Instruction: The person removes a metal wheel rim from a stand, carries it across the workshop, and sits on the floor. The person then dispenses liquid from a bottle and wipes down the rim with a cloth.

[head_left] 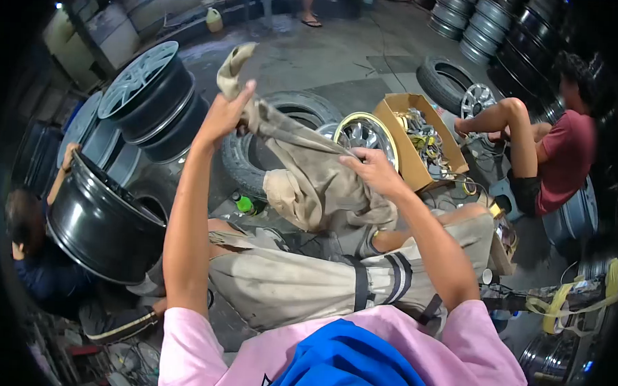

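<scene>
The left hand (224,120), left of upper centre, is closed around a soiled beige garment (323,170) spanning mid-frame. The right hand (374,171), right of centre, pinches its edge, near a gold-rimmed wheel (367,132).

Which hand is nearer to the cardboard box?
Right. In view, the right hand is just left of and below the box; the left hand, gripping the cloth, is much farther left.
</scene>
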A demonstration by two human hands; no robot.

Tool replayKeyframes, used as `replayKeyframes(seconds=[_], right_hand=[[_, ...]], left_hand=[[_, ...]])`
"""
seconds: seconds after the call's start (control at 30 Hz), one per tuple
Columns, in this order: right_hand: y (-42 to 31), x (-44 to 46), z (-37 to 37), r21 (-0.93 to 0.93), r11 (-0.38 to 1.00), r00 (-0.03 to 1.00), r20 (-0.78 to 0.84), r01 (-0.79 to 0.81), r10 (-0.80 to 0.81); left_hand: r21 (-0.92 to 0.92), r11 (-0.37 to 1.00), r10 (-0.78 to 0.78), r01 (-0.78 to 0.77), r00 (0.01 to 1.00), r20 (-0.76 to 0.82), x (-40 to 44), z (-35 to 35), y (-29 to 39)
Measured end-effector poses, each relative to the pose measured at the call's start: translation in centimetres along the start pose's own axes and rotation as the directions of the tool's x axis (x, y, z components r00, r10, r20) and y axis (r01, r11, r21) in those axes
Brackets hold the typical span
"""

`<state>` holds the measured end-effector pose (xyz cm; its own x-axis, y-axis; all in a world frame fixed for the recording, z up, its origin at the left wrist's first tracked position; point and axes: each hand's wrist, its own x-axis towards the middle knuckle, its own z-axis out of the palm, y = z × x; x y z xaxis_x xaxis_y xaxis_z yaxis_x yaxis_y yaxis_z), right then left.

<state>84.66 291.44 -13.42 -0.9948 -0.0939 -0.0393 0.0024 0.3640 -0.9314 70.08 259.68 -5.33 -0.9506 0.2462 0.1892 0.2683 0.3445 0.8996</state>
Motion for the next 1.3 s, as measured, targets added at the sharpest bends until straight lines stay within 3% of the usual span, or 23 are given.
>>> replayKeyframes(seconds=[0.07, 0.13, 0.17, 0.23, 0.3, 0.37, 0.43, 0.47, 0.5, 0.57, 0.6, 0.63, 0.73, 0.8, 0.83, 0.9, 0.93, 1.0, 1.1, 1.17, 1.23, 1.27, 1.3], right_hand=[[1.0, 0.1, -1.3, -0.009, 0.998, 0.997, 0.023, -0.068, 0.068], [3.8, 0.9, 0.5, -0.238, 0.964, 0.964, -0.204, 0.118, -0.168], [4.3, 0.7, 1.4, -0.228, 0.966, 0.971, -0.173, 0.121, -0.163], [2.1, 0.4, 3.6, -0.252, 0.957, 0.952, -0.229, 0.143, -0.203], [0.3, 0.0, 6.1, -0.022, 0.978, 0.978, -0.005, 0.207, -0.207], [0.1, 0.3, 9.0, -0.007, 0.953, 0.953, 0.019, 0.302, -0.302], [0.1, 0.7, 10.2, 0.079, 0.956, 0.952, 0.097, 0.282, -0.289], [1.4, 1.4, 10.3, 0.064, 0.995, 0.97, 0.229, 0.072, -0.085], [2.6, 1.5, 11.1, 0.376, 0.926, 0.975, 0.202, 0.014, -0.097], [4.7, 2.3, 9.8, 0.563, 0.766, 0.896, 0.442, -0.309, 0.037], [3.4, 2.0, 8.9, 0.538, 0.768, 0.897, 0.428, -0.348, 0.108], [2.1, 1.9, 8.0, 0.515, 0.764, 0.894, 0.412, -0.389, 0.178], [3.5, 2.1, 7.9, 0.757, 0.559, 0.925, 0.376, -0.337, 0.049], [2.7, 1.9, 7.4, 0.809, 0.483, 0.937, 0.34, -0.336, 0.083], [2.7, 1.9, 7.1, 0.846, 0.415, 0.941, 0.321, -0.335, 0.107], [3.2, 2.4, 6.6, 0.854, 0.405, 0.945, 0.309, -0.326, 0.108], [3.0, 2.7, 6.4, 0.848, 0.459, 0.964, 0.228, -0.265, 0.135], [3.5, 3.4, 5.6, 0.765, 0.621, 0.983, 0.087, -0.17, 0.162], [4.2, 3.5, 5.0, 0.815, 0.558, 0.976, 0.044, -0.159, 0.214], [3.7, 3.6, 4.8, 0.813, 0.569, 0.977, -0.001, -0.123, 0.213], [3.3, 3.6, 4.4, 0.822, 0.559, 0.989, 0.03, -0.108, 0.147], [3.2, 3.5, 4.2, 0.801, 0.571, 0.981, 0.102, -0.178, 0.162], [2.9, 3.3, 4.4, 0.802, 0.571, 0.981, 0.096, -0.177, 0.168]], left_hand=[[-0.089, 0.995, -0.032, 0.033, 0.999, 0.016, -0.6, 0.7, -3.5], [-0.113, 0.94, -0.304, 0.321, 0.941, 0.145, -3.3, 0.4, -3.6], [-0.099, 0.913, -0.357, 0.395, 0.894, 0.27, -3.6, -0.2, -3.6], [-0.414, 0.798, -0.309, 0.437, 0.887, 0.342, -5.6, 1.4, 0.1], [-0.586, 0.654, -0.287, 0.478, 0.874, 0.392, -7.1, 3.8, 1.3], [-0.522, 0.691, -0.314, 0.501, 0.858, 0.407, -7.9, 5.7, 2.6], [-0.267, 0.865, -0.314, 0.425, 0.873, 0.373, -8.0, 6.0, 3.2], [-0.083, 0.973, -0.19, 0.215, 0.952, 0.242, -7.8, 5.9, 2.4], [0.133, 0.991, -0.027, 0.008, 0.99, 0.141, -7.6, 5.8, 1.3], [0.135, 0.973, -0.199, 0.188, 0.977, 0.072, -7.0, 4.7, -0.6], [0.122, 0.931, -0.349, 0.345, 0.937, 0.013, -6.4, 4.1, -1.8], [-0.018, 0.947, -0.32, 0.32, 0.947, -0.027, -6.0, 4.2, -3.6], [-0.279, 0.853, -0.446, 0.44, 0.894, 0.048, -5.7, 4.9, -4.4], [-0.592, 0.582, -0.386, 0.558, 0.83, 0.403, -6.0, 4.7, -2.7], [-0.59, 0.574, -0.388, 0.568, 0.823, 0.415, -6.4, 5.5, -2.7], [0.024, 0.897, -0.391, 0.441, 0.768, 0.507, -7.1, 6.9, -2.6], [0.006, 0.895, -0.354, 0.446, 0.701, 0.619, -7.3, 7.3, -3.7], [-0.118, 0.853, -0.375, 0.508, 0.755, 0.538, -7.1, 7.2, -4.0], [-0.468, 0.702, -0.373, 0.537, 0.837, 0.399, -5.7, 6.0, -4.8], [-0.531, 0.609, -0.443, 0.589, 0.808, 0.388, -5.7, 6.1, -4.5], [-0.195, 0.866, -0.357, 0.46, 0.844, 0.401, -6.6, 8.1, -4.6], [-0.13, 0.961, -0.177, 0.242, 0.907, 0.381, -7.8, 9.9, -6.0], [-0.123, 0.966, -0.171, 0.229, 0.916, 0.363, -8.5, 11.3, -5.2]])
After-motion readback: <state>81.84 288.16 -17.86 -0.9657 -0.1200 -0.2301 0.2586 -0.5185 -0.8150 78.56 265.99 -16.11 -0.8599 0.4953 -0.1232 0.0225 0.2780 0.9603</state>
